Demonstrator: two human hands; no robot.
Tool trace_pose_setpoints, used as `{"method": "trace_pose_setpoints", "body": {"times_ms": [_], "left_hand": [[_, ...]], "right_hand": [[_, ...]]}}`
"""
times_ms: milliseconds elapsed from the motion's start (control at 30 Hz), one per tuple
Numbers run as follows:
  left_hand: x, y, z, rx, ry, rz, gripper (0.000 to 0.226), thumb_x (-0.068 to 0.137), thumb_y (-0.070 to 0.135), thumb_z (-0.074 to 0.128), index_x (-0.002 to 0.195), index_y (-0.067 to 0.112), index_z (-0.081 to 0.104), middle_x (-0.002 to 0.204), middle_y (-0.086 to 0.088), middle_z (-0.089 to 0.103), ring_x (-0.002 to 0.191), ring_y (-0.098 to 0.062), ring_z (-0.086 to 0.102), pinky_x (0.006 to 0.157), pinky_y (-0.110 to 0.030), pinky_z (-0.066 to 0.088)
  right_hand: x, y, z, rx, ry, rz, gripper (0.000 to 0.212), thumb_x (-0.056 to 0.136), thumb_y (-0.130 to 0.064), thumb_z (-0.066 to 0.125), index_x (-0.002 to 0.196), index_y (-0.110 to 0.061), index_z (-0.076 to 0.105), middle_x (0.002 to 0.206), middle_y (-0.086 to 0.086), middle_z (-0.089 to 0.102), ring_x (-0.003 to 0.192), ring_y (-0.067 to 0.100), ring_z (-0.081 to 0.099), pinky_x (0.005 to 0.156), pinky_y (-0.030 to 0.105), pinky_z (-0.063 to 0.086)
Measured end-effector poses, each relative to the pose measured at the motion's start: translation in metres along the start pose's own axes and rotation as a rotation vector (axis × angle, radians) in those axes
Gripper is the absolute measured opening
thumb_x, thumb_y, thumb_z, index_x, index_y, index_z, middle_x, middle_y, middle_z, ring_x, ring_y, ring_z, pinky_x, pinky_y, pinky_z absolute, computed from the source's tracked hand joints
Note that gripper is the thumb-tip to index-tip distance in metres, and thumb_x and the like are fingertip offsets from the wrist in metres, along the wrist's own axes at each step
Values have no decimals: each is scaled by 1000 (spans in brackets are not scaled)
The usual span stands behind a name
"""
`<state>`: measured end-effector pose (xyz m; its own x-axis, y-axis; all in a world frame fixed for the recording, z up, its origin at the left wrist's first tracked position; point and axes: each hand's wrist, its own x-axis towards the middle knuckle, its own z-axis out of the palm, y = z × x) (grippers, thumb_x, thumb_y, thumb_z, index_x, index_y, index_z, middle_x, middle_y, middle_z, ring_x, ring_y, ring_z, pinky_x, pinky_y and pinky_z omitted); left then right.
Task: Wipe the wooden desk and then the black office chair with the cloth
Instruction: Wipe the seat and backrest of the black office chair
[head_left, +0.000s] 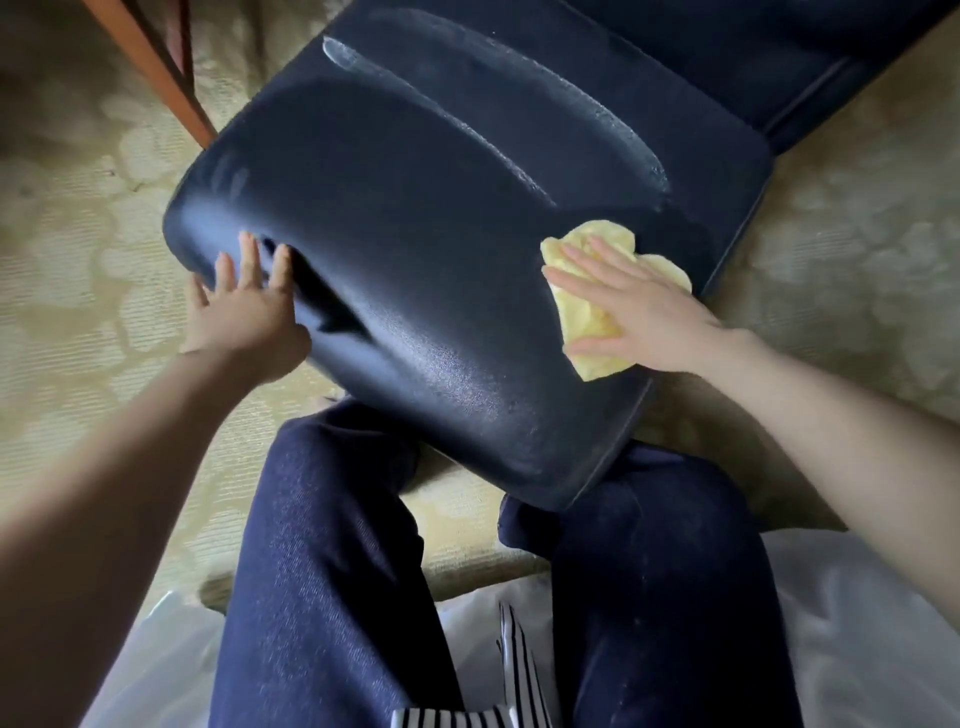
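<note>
The black office chair (426, 249) fills the middle of the view, its padded seat glossy and marked with a pale wet streak toward the back. A crumpled yellow cloth (589, 325) lies on the seat's right side. My right hand (631, 306) presses flat on the cloth with straight fingers. My left hand (249, 306) rests with spread fingers against the seat's left edge. Only a wooden leg of the desk (150, 67) shows, at the upper left.
Patterned beige carpet (78, 260) surrounds the chair. My legs in dark blue trousers (332, 571) sit right below the seat's front edge. White bedding (857, 649) lies at the bottom corners.
</note>
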<state>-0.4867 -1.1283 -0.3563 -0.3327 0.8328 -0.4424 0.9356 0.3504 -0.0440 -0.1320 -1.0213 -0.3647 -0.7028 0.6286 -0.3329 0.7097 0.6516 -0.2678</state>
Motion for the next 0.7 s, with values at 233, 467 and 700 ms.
{"method": "trace_pose_setpoints", "body": {"times_ms": [233,467,700], "left_hand": [[-38,28,33,-266,74,169,86,81,-1,46,153,17,3,160,-6,-13,148,-21,-7,118,-46,3],[-57,26,54,-405,110,136,98,73,-10,46,153,17,-4,160,-2,-12,147,-15,-7,118,-39,-1],[-64,23,51,-496,124,113,94,75,-10,43,153,19,-1,160,-1,-11,147,-14,-9,118,-39,-2]], "right_hand": [[60,-70,12,69,127,152,64,91,-64,32,148,-44,10,158,-16,-4,144,10,-14,115,40,-3],[63,-152,32,-66,105,-67,68,92,-60,36,150,-36,10,158,-15,-3,146,14,-7,113,40,7],[50,-163,41,-68,110,-143,70,93,-44,48,151,-31,10,158,-16,7,146,10,5,111,34,18]]}}
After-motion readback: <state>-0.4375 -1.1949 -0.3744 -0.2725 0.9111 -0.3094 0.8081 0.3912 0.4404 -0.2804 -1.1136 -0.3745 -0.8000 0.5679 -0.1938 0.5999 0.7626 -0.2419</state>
